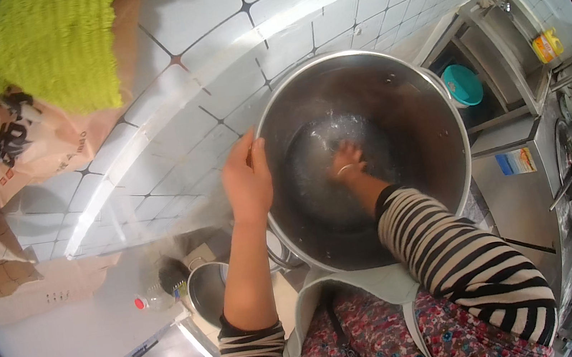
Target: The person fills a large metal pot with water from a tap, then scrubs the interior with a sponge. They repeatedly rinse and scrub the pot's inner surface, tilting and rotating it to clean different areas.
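Note:
A large, deep metal stockpot (pixel 447 211) stands open in front of me, its mouth facing up at the camera. My left hand (pixel 249 175) grips the pot's rim at the left, with the thumb at the edge. Inside the pot, my right hand (pixel 350 160) reaches down near the bottom, blurred, with fingers spread. Whether it touches the bottom, or lies in liquid, I cannot tell. Both forearms have black-and-white striped sleeves, the right one crossing the rim. Nothing can be seen held in the right hand.
Left of the pot are a smaller metal pot (pixel 209 291) and a clear plastic bottle with a red cap (pixel 141 303). At the right, a teal basin (pixel 462 85) sits in a metal sink unit, with a yellow bottle (pixel 547 45) behind. A green towel (pixel 58 51) hangs upper left.

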The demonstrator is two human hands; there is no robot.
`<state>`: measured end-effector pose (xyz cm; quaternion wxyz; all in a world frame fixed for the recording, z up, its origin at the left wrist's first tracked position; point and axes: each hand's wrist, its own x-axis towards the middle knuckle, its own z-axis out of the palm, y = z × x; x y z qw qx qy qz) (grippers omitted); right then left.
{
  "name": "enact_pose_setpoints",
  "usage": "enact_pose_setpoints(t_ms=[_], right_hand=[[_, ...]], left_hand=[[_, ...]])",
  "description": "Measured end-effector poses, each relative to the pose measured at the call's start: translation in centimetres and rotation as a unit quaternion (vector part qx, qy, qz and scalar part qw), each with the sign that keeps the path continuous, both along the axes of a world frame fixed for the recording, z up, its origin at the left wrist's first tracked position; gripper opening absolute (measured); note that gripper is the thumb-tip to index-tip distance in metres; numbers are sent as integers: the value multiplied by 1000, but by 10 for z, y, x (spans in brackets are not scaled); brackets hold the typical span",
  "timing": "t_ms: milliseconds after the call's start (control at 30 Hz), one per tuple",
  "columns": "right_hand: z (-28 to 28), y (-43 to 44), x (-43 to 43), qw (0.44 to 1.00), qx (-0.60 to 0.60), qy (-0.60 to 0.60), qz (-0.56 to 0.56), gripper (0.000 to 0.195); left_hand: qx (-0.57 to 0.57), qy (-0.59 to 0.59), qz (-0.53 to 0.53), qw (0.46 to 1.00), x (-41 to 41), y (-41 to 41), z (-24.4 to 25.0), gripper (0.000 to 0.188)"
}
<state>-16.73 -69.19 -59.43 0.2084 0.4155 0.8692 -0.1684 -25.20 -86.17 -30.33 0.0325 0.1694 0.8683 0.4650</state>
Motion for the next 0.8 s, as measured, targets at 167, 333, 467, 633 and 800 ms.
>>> enact_pose_setpoints(t_ms=[167, 333, 467, 633, 800], right_hand=[[18, -62, 4, 875, -15, -51, 481, 55], [-33, 41, 1, 882, -349, 263, -178, 48], [35, 64, -22, 865, -122, 296, -387, 53], [-21, 117, -100, 988, 112, 105, -19, 38], [63, -53, -90, 925, -187, 317, -99, 22]], left_hand=[[-12, 18, 7, 1000, 0, -2, -1, 29], [7, 43, 7, 999, 1, 4, 1, 30], [-13, 40, 20, 999, -2, -3, -3, 30], [19, 74, -31, 997, 0, 10, -3, 27], [-1, 74, -8, 997, -2, -6, -7, 27]])
